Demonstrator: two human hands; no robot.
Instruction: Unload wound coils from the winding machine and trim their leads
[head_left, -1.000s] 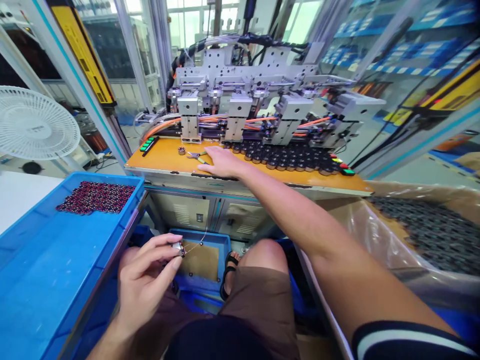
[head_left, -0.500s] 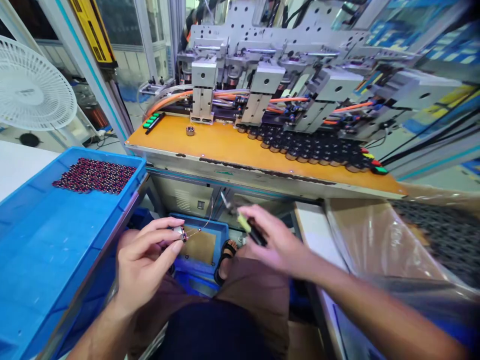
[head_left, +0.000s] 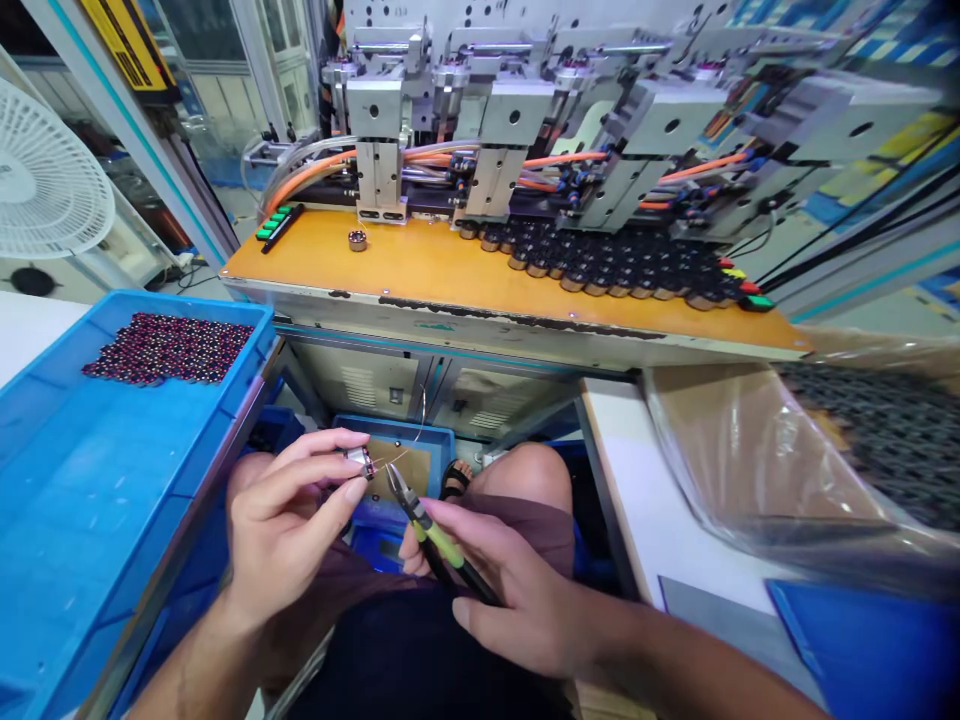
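One small cylindrical part [head_left: 360, 461] was held at eight o'clock in the head view, clock positions being read from the centre of that view. Fine copper-coloured wires [head_left: 424, 405] ran from it toward two o'clock and curled up over a blue bin [head_left: 439, 437]. The step in hand was judged to be bringing a tool up to those wires. The next move was judged to call for a steady hold on the part and careful alignment of the tips, clear of the left thumb.

The left hand [head_left: 281, 520], at eight o'clock, was nearly closed, pinching the part between thumb and fingers. The right hand [head_left: 517, 590], near six o'clock, was curled around green-and-black pliers [head_left: 445, 546] aimed between ten and eleven o'clock. Their tips lay at or just beside the wires; contact could not be confirmed, nor whether the jaws were parted.

A blue tray [head_left: 135, 470] at nine o'clock held many small red-and-black parts [head_left: 169, 350]. On the orange bench top [head_left: 420, 265], one loose part [head_left: 357, 241] stood at ten o'clock and rows of black-topped parts [head_left: 615, 260] at two o'clock.
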